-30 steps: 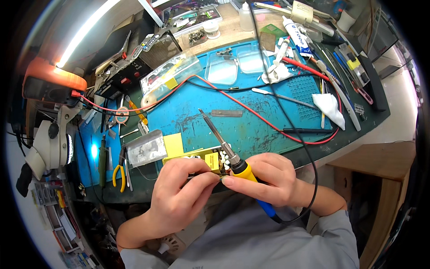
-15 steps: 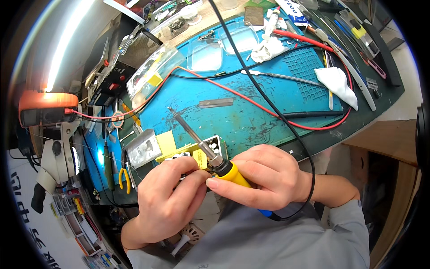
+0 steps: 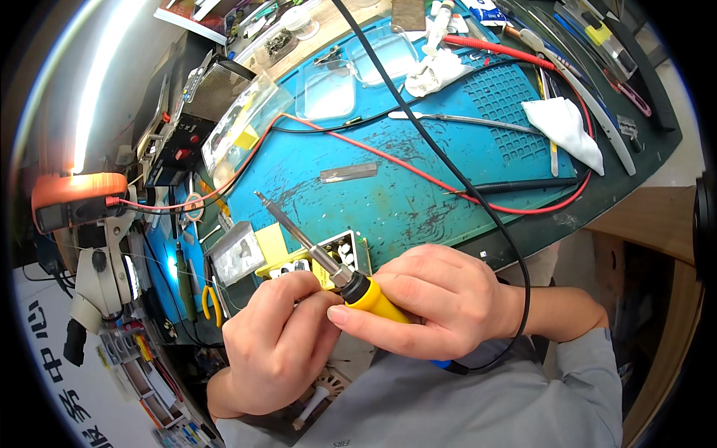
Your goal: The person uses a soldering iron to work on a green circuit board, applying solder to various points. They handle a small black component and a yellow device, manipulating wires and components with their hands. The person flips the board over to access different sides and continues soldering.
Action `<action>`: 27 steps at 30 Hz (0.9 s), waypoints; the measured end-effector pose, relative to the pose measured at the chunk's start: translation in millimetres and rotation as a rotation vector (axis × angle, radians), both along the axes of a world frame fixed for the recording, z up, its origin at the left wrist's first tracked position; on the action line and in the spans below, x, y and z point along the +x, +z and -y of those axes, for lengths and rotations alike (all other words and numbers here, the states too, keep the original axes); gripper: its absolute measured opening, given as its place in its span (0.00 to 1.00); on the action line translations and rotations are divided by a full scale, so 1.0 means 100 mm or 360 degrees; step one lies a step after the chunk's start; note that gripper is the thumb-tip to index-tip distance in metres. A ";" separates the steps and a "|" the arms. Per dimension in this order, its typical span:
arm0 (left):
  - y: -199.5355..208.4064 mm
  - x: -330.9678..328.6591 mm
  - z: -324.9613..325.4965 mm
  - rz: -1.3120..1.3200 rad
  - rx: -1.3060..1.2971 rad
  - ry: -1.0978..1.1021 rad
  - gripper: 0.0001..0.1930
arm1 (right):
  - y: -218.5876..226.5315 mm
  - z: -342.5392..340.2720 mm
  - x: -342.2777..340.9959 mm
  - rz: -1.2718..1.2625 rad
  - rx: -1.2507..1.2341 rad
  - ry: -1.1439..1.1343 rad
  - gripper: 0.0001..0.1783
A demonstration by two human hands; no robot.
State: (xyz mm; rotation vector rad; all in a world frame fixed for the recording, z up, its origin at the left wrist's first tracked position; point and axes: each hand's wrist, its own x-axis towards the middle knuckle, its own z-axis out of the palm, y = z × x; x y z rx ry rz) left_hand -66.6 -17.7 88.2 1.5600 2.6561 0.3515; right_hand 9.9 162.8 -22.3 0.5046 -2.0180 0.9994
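A soldering iron (image 3: pixel 381 302) with a yellow handle and a long metal barrel is held in my right hand (image 3: pixel 444 302). Its tip points up and left over the blue mat (image 3: pixel 418 172), clear of the surface. Close beside the handle, my left hand (image 3: pixel 280 340) is closed, thumb and fingers pinched together near my right fingertips. Whatever sits in that pinch is hidden behind the fingers. Just beyond my hands stands a yellow-edged box (image 3: pixel 358 257) with small white parts, partly covered by the iron. A black cord (image 3: pixel 441 142) crosses the view and loops down past my right wrist.
An orange multimeter (image 3: pixel 78 201) stands at the left, its red and black leads trailing over the mat. Clear plastic trays (image 3: pixel 326 93), a flat metal strip (image 3: pixel 349 172), tweezers (image 3: pixel 470 122) and a white tissue (image 3: pixel 564 134) lie beyond. Yellow-handled pliers (image 3: pixel 211 305) rest at left.
The view has shifted slightly, moving the bench items a little left. The iron's tip has swung left and lower, and its barrel lies at a flatter slant. Both hands keep their grips.
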 end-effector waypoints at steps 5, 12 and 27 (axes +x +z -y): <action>0.04 -0.01 -0.01 0.0055 -0.0038 0.0002 0.14 | 0.00 0.02 0.00 0.0002 -0.0030 0.0003 0.24; 0.02 0.01 -0.04 0.0024 -0.0062 0.0031 0.14 | -0.02 0.02 0.01 -0.0002 -0.0040 -0.0029 0.23; 0.02 0.00 -0.06 0.0037 -0.0043 0.0066 0.14 | -0.03 0.01 0.02 0.0023 -0.0014 -0.0015 0.23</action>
